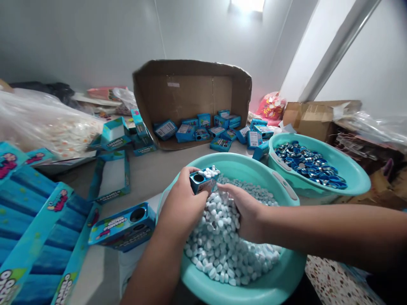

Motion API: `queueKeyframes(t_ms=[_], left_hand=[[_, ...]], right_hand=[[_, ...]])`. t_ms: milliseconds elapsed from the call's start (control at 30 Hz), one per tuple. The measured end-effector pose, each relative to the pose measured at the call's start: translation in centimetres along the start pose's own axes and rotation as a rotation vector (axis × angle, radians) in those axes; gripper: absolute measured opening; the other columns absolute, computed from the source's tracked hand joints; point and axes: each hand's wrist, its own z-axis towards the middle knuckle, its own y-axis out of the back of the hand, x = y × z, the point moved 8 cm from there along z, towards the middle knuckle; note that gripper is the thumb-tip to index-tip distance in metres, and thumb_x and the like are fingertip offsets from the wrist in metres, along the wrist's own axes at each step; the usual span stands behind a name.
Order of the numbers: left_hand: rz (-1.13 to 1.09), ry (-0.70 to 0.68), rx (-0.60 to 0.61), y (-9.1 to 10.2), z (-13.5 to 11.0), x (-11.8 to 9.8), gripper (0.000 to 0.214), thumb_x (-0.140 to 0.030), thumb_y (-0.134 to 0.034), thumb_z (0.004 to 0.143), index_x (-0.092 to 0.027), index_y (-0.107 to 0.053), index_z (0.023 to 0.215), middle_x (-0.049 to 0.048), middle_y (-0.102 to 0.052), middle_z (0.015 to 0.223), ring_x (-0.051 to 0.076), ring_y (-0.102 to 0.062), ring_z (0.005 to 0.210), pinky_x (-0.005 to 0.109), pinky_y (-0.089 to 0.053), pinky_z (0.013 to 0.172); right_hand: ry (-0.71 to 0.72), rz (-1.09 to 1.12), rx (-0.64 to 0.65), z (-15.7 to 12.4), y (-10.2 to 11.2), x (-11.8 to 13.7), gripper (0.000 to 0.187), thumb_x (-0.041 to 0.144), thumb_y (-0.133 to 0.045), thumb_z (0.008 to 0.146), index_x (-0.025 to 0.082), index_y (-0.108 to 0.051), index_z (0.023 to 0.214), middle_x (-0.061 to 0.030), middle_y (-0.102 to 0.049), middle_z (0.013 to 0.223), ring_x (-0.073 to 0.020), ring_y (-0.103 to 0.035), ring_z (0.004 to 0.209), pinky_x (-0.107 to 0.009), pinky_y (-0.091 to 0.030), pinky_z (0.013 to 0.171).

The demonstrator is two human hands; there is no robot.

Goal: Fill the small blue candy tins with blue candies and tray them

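My left hand (187,197) is closed around a small blue candy box (203,181), tilted above the turquoise basin (244,292). White candies (210,172) are heaped at the box's open end, and a round dark window shows on its side. Below it, the basin holds a mass of pale candies (229,258). My right hand (249,209) is sunk among them, its thumb near the box and candies against its curled palm; most of its fingers are hidden. Some candies by that hand are blurred.
A second turquoise basin (349,169) of blue-and-silver pieces stands at right. Behind, a cardboard carton (190,97) lies on its side with several small blue boxes. Display trays (41,237), a larger blue box (124,226) and a clear bag of sweets (60,123) are at left.
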Motion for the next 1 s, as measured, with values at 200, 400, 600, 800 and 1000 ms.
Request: queueKeyframes(t_ms=[200, 400, 600, 800, 1000], left_hand=[[-0.029, -0.016, 0.033, -0.5, 0.0, 0.1, 0.036, -0.037, -0.065, 0.082, -0.030, -0.055, 0.117, 0.0014, -0.072, 0.102, 0.025, -0.068, 0.088, 0.034, -0.048, 0.073], [-0.089, -0.140, 0.203, -2.1, -0.8, -1.3, 0.029, -0.028, -0.065, 0.081, -0.028, -0.058, 0.110, -0.0004, -0.071, 0.102, 0.023, -0.067, 0.091, 0.034, -0.048, 0.078], [-0.091, -0.177, 0.181, -1.8, -1.2, -2.2, 0.029, -0.024, -0.069, 0.078, -0.026, -0.062, 0.106, 0.0007, -0.071, 0.103, 0.024, -0.065, 0.095, 0.036, -0.048, 0.081], [-0.120, -0.208, 0.138, -1.4, -1.3, -2.7, 0.032, -0.020, -0.068, 0.077, -0.024, -0.063, 0.109, 0.0034, -0.072, 0.107, 0.025, -0.066, 0.096, 0.034, -0.051, 0.078], [-0.076, -0.287, 0.117, -1.3, -1.5, -3.2, 0.035, -0.023, -0.068, 0.078, -0.025, -0.064, 0.113, 0.0057, -0.071, 0.113, 0.030, -0.065, 0.104, 0.039, -0.052, 0.086]], right_hand=[[0.168, 0.099, 0.117, -1.7, 0.3, 3.2, 0.027, 0.038, -0.045, 0.099, 0.016, -0.061, 0.097, -0.0049, -0.067, 0.072, -0.0149, -0.062, 0.057, -0.023, -0.045, 0.048], [0.382, 0.179, 0.184, -2.4, -1.9, 8.2, 0.028, 0.035, -0.043, 0.097, 0.017, -0.058, 0.083, -0.0037, -0.063, 0.069, -0.0132, -0.060, 0.060, -0.020, -0.044, 0.049], [0.560, 0.182, 0.294, -1.3, -5.5, 11.0, 0.026, 0.040, -0.050, 0.090, 0.018, -0.059, 0.080, -0.0021, -0.063, 0.070, -0.0122, -0.059, 0.064, -0.021, -0.045, 0.054], [0.670, 0.084, 0.310, -1.2, -5.8, 10.7, 0.028, 0.047, -0.061, 0.080, 0.020, -0.056, 0.079, -0.0023, -0.063, 0.072, -0.0180, -0.065, 0.079, -0.029, -0.052, 0.068], [0.731, -0.033, 0.182, -1.7, -5.2, 10.6, 0.031, 0.054, -0.060, 0.078, 0.023, -0.054, 0.084, -0.0026, -0.063, 0.075, -0.0221, -0.067, 0.091, -0.034, -0.054, 0.077]])
